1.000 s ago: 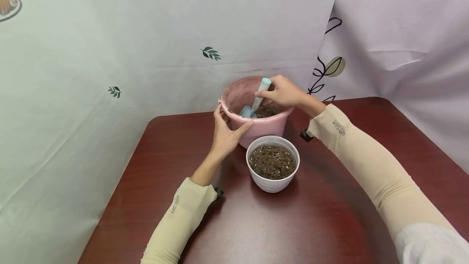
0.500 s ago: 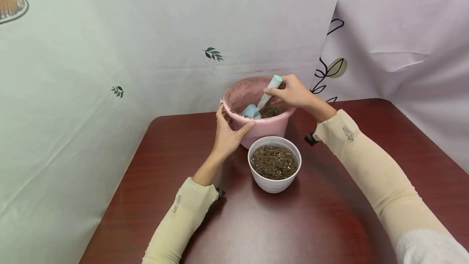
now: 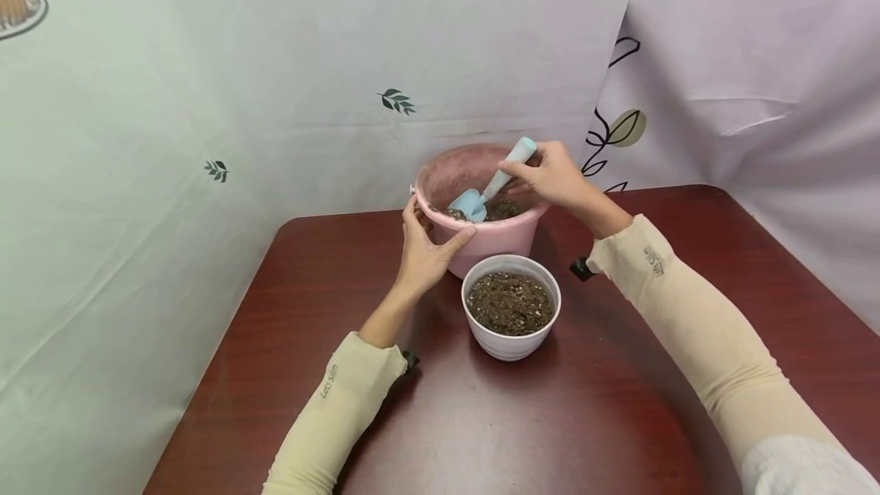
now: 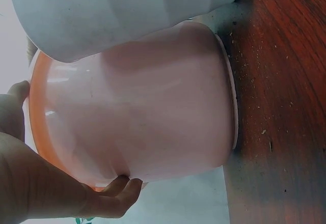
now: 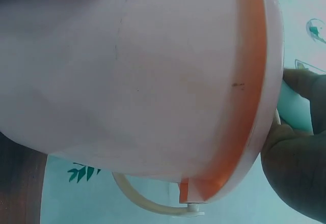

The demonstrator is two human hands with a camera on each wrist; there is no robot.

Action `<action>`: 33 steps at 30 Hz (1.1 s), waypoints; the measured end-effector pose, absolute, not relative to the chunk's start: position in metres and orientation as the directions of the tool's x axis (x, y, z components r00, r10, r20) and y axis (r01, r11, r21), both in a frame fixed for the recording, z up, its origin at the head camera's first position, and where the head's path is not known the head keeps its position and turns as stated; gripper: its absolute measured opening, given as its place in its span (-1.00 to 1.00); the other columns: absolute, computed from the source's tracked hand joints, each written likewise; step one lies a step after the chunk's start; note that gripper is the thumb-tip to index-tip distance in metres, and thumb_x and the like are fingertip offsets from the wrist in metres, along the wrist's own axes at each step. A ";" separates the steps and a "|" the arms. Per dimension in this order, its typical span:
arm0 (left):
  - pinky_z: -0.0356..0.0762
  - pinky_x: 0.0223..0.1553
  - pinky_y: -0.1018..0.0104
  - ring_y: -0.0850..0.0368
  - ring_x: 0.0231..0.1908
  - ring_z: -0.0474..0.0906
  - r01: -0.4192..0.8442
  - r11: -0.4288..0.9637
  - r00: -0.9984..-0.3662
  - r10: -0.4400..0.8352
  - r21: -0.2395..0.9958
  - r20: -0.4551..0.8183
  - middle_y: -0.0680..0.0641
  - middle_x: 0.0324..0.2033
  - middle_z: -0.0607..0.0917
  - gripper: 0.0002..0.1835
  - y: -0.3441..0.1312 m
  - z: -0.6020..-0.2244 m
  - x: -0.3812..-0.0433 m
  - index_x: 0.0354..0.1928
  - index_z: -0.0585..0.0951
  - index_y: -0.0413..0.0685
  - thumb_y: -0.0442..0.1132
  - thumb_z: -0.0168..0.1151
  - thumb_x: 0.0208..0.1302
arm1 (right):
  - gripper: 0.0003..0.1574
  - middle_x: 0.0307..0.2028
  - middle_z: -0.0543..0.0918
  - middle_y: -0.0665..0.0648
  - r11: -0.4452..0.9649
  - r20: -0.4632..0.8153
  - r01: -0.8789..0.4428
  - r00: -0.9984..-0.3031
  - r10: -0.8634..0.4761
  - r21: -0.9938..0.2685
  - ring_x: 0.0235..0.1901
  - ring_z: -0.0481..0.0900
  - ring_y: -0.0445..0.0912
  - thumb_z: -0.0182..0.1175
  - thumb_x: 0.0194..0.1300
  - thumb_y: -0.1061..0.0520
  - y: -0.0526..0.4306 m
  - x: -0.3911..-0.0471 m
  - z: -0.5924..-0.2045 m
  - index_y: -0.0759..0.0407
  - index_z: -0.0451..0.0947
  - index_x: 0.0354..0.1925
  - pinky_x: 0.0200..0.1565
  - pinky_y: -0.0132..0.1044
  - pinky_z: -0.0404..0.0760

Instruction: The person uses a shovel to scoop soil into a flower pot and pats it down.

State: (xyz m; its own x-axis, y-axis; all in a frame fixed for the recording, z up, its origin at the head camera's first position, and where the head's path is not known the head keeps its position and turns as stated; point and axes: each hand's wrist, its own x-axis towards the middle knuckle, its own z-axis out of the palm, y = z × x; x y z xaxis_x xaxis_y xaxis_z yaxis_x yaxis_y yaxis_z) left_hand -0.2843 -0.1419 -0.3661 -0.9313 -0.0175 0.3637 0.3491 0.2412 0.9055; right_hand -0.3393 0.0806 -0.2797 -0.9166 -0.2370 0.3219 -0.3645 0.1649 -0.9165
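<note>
Cloth (image 3: 296, 37): hangs behind the bucket (image 3: 512, 237) and off to both sides, pale, with dark printed leaves (image 3: 397, 101) behind and to the left, and a line-drawn plant (image 3: 622, 132) to the right.
Table (image 3: 481, 434): spreads under and around the bucket, glossy red-brown, with fine crumbs (image 4: 264, 131) near the bucket's base in the left wrist view.
Sleeves (image 3: 344, 403): reach from in front toward the bucket, cream, lettered near the cuffs.
Bucket: stands upright on the table, pink, smudged inside.
Pot (image 3: 509, 346): stands upright just in front of the bucket, white; touching or apart, cannot tell.
Soil (image 3: 510, 304): fills most of the pot, brown with pale flecks; lies also inside the bucket.
Left hand (image 3: 425, 250): grips the bucket's left front, with thumb at the rim and fingers against the outer wall.
Right hand (image 3: 553, 174): pinches the handle of the trowel (image 3: 492, 187) at the bucket's right side.
Trowel: tilts inside the bucket, with light blue blade low to the left and mint-capped end up above the rim.
Bail (image 5: 133, 195): curves beside the bucket's outer wall, whitish, in the right wrist view.
</note>
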 end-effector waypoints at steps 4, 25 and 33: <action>0.22 0.36 0.05 -0.15 0.35 0.23 0.341 0.241 -0.934 -0.018 0.909 0.356 -0.34 0.35 0.14 0.16 -0.142 -0.366 -0.283 0.53 -0.13 -0.06 -0.09 0.51 0.10 | -0.74 -0.46 0.72 0.14 0.135 0.310 -0.335 -0.934 -0.177 -0.932 -0.50 0.75 -0.05 0.25 0.37 0.21 0.084 -0.338 -0.280 0.48 0.56 -0.23 -0.29 -0.14 0.69; 0.17 0.38 0.11 -0.10 0.40 0.16 0.308 0.191 -0.950 0.000 0.932 0.313 -0.33 0.39 0.07 0.23 -0.135 -0.365 -0.283 0.53 -0.26 -0.14 -0.11 0.49 0.13 | -0.79 -0.44 0.72 0.16 -0.163 0.090 -0.077 -0.993 -0.076 -0.984 -0.46 0.75 -0.07 0.29 0.34 0.18 0.104 -0.332 -0.288 0.35 0.56 -0.28 -0.30 -0.32 0.68; -0.01 0.44 0.08 -0.09 0.49 -0.06 0.025 0.162 -0.997 0.076 0.986 0.013 -0.32 0.51 -0.03 0.20 -0.132 -0.345 -0.256 0.53 -0.24 -0.23 0.04 0.43 0.18 | -0.76 -0.35 0.76 0.25 -0.358 0.060 -0.032 -0.996 -0.068 -0.933 -0.40 0.77 0.02 0.31 0.30 0.18 0.118 -0.323 -0.290 0.37 0.55 -0.22 -0.31 -0.33 0.68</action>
State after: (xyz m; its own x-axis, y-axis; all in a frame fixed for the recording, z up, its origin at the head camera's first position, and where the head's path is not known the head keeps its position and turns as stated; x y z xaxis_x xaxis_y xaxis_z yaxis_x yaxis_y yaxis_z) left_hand -0.2564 -0.1322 -0.3452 -0.9970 0.0763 0.0125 0.0248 0.1623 0.9864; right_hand -0.3228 0.1181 -0.2900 -0.9959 -0.0675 0.0601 -0.0320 -0.3582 -0.9331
